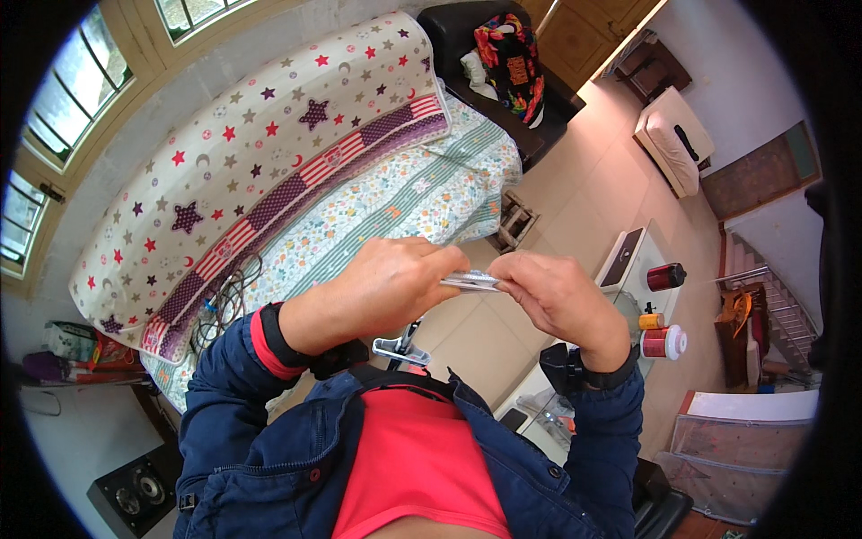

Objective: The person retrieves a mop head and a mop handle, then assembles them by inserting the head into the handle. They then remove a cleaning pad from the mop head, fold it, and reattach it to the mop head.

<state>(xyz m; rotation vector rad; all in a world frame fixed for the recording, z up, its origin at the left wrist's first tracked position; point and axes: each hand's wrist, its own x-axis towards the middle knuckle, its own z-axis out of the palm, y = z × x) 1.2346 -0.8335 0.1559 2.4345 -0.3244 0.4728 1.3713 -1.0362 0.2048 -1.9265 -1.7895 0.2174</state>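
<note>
My left hand (386, 283) and my right hand (555, 292) meet in front of my chest. Between them they pinch a small, thin, flat silvery-white piece (471, 281); its kind cannot be made out. The left fingers close on one end, the right thumb and fingers on the other. Below the hands, nearer my body, a pale clear-edged plastic holder (400, 351) shows, with a dark rod at it. Dark straps circle both wrists over the blue jacket sleeves.
A long seat with a star-patterned cover (260, 153) and floral cloth (431, 180) runs along the left. At right, a glass-topped table (624, 301) bears a dark red jar (665, 277), a yellow-capped bottle (651, 321) and a white-lidded tub (663, 342). A speaker (135, 490) stands lower left.
</note>
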